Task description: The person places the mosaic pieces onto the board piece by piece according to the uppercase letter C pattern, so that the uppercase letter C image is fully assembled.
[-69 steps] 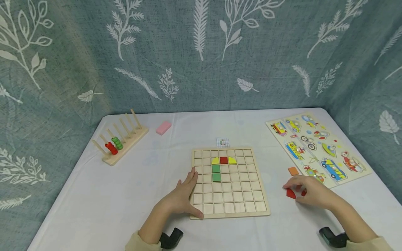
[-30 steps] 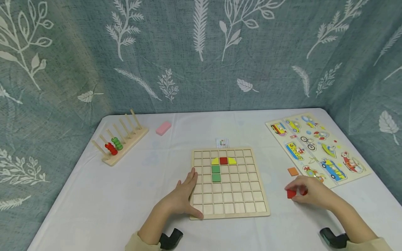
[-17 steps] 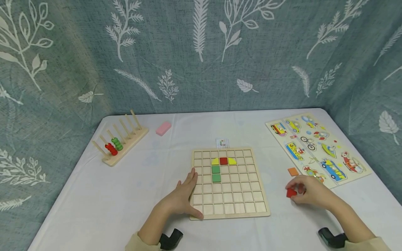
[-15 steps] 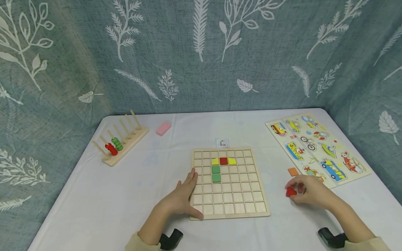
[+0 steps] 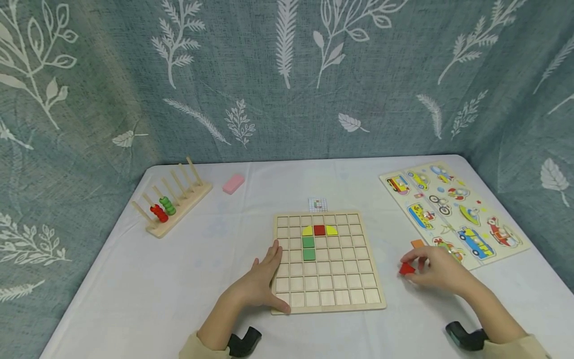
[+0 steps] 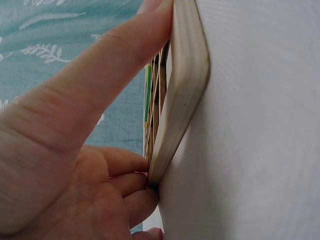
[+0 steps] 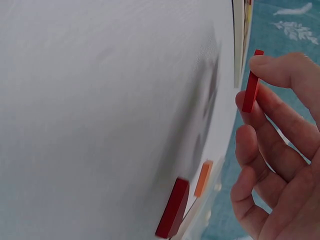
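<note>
We cannot make out the full outline of the red piece point(image 7: 251, 87), since a thumb and fingertips cover part of it. A dark red piece point(image 7: 172, 210) is lost behind the right hand point(image 5: 438, 269) in the head view and shows only from that wrist; the orange tile point(image 7: 203, 179) is partly covered from above. In the left wrist view the thumb runs out at the top, and the grid board point(image 5: 332, 309) appears almost edge-on.

The right hand arches over the worktop point(image 5: 179, 294), its grip narrow, pinching the red piece at the fingertips, raised off the cloth. The left hand point(image 5: 256, 285) lies with thumb and fingers spread wide, touching the board's left edge and near corner.

From the right wrist the held piece shows its thin side (a slim red bar, slightly leaning), its long axis running from thumb tip to fingertip. The grid board lies to the left of this grip, well apart; the dark red piece rests on the cloth below it, and the orange tile lies just beyond.
</note>
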Motion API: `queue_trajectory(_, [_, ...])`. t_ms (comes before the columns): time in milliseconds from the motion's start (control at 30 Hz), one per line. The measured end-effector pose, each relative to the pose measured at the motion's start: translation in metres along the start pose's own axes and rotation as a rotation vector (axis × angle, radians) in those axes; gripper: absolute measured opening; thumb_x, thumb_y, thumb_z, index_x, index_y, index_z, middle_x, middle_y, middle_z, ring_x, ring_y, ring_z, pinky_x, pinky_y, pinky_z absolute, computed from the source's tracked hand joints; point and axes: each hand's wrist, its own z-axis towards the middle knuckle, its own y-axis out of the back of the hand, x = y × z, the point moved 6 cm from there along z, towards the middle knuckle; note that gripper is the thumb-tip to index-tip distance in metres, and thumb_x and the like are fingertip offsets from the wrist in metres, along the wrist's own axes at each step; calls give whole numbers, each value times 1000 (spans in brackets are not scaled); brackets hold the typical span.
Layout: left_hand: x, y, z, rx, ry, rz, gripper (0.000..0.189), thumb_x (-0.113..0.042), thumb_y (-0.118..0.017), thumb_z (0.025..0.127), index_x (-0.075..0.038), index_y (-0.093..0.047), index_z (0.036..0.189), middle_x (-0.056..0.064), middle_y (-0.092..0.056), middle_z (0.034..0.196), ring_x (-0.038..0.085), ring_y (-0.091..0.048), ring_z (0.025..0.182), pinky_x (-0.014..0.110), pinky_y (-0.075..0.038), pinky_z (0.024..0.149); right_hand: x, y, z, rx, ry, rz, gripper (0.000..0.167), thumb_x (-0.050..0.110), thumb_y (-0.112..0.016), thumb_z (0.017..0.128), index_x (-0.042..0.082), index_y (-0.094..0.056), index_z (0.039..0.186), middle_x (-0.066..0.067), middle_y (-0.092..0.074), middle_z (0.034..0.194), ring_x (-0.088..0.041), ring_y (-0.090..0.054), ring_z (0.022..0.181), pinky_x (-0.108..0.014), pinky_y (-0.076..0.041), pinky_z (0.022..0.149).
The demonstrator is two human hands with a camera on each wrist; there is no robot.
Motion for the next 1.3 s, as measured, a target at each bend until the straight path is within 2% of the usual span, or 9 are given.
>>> queue_trajectory(367, [0, 0, 1, -8, -7, 3, 126, -31, -89, 50, 9, -13, 142, 19, 0, 151, 31, -2, 138, 53, -4, 108, 16, -5, 6, -38, 97, 17, 25, 8, -76, 65, 11, -71, 89, 7, -62, 80, -9, -47, 67, -20, -38, 48])
queue_trajectory(767, [1, -1, 1, -13, -3, 18, 127, -32, -90, 49, 9, -13, 142, 19, -1, 151, 31, -2, 138, 53, -4, 108, 40, -20, 10, -13, 85, 47, 23, 10, -76, 66, 12, -71, 88, 7, -61, 79, -12, -47, 68, -21, -39, 50])
queue_trajectory(1033, [-3, 1, -1, -11, -17, 2, 127, -32, -89, 49, 11, -13, 141, 20, 0, 151, 33, -3, 138, 55, -4, 108, 61, -27, 14, -34, 164, 30, 23, 23, -81, 66, 14, -71, 85, 12, -62, 77, -8, -48, 67, -20, -40, 53])
queue_trajectory(1300, [-4, 2, -1, -19, -11, 9, 128, -32, -90, 48, 10, -13, 141, 20, -1, 151, 33, -4, 138, 54, -4, 108, 80, -37, 22, -27, 224, 51, 19, 23, -79, 68, 14, -70, 83, 15, -58, 69, -7, -49, 62, -19, -39, 49])
